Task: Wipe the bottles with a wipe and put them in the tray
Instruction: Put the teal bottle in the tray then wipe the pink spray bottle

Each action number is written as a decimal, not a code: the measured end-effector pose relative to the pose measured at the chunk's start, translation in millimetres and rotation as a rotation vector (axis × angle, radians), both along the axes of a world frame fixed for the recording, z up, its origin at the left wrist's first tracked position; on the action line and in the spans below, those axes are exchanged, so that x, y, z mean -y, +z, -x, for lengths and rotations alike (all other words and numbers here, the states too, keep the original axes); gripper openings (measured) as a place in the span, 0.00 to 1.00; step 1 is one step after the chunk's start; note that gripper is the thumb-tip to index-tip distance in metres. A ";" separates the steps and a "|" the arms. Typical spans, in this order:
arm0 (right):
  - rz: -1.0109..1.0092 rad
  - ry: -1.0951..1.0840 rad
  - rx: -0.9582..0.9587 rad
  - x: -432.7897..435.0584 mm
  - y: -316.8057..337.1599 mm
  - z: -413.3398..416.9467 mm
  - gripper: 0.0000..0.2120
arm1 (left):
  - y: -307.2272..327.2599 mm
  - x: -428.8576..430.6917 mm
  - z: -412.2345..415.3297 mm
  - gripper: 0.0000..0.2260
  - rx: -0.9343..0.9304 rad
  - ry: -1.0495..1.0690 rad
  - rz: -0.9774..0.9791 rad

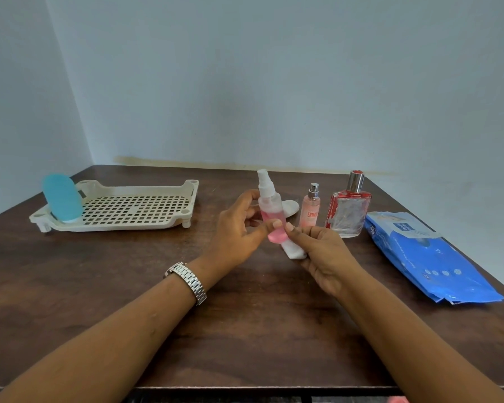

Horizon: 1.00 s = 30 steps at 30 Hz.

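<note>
My left hand (239, 228) holds a clear spray bottle (269, 205) of pink liquid upright above the table, fingers curled round its body. My right hand (320, 251) pinches a folded white wipe (293, 248) against the bottle's lower end. A small pink perfume bottle (310, 207) and a square glass perfume bottle (348, 210) with red trim stand just behind my right hand. The cream slotted tray (134, 210) lies at the left, with a blue oval bottle (62, 199) standing in its left end.
A blue pack of wipes (431, 257) lies at the right, near the table's right edge. A white oval lid (292, 207) lies behind the spray bottle. The dark wooden table (245, 330) meets walls at the back and left.
</note>
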State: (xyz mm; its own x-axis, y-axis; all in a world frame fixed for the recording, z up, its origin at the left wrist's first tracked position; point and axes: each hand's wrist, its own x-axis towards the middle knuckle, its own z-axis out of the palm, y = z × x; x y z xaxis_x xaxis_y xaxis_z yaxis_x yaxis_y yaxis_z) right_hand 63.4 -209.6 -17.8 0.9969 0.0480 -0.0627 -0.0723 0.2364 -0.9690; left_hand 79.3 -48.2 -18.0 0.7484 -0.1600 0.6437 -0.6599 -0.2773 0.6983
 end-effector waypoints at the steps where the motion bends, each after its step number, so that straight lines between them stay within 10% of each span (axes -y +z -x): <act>1: 0.029 -0.020 0.008 -0.8 -0.2 -0.6 0.14 | -0.7 -0.6 -1.7 0.22 -0.004 0.013 0.009; 14: 0.240 -0.077 0.206 -9.3 -9.1 -5.6 0.05 | 7.3 -28.2 -8.0 0.19 -0.069 0.223 -0.149; 30: 0.574 0.023 0.349 -135.2 7.9 -4.9 0.05 | 33.3 -184.7 38.1 0.22 -0.277 0.882 0.136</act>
State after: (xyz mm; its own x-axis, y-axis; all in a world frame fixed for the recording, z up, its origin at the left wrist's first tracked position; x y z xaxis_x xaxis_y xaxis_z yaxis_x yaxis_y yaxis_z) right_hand 68.3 -74.5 -9.9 0.9624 0.1244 0.2415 0.2693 -0.3213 -0.9079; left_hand 41.2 136.5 15.4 0.6933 0.6025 0.3954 -0.0551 -0.5027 0.8627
